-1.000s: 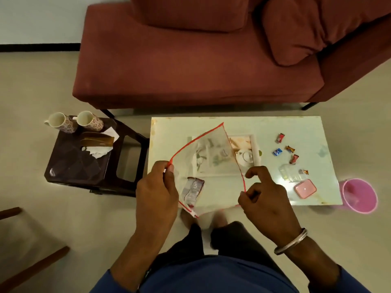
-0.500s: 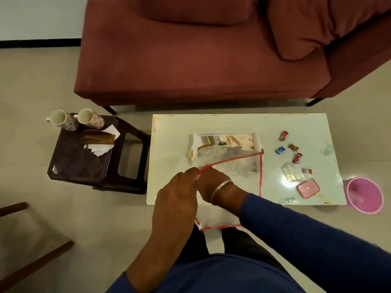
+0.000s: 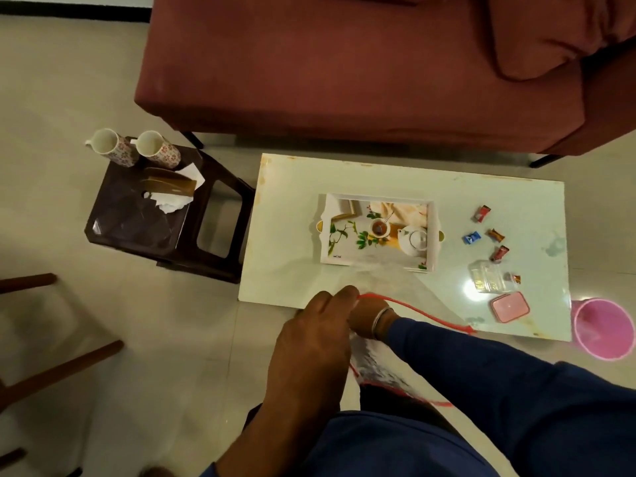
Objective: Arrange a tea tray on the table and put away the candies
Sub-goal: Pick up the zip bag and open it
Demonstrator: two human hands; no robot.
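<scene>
Near the front edge of the white table, the left hand is pinching the red-trimmed rim of a clear plastic bag, fingers curled on the trim. The right hand is sitting just behind the left one, mostly hidden by it (only the wrist and a bangle are showing), so I cannot tell its grip. The bag is hanging below the table edge, over the person's lap. A printed tray is lying flat at the table's middle. Four wrapped candies are lying loose to the right of the tray, apart from it. Close by, a clear container and a pink lid are resting near the right front corner. Two mugs are standing on the dark stool to the left.
</scene>
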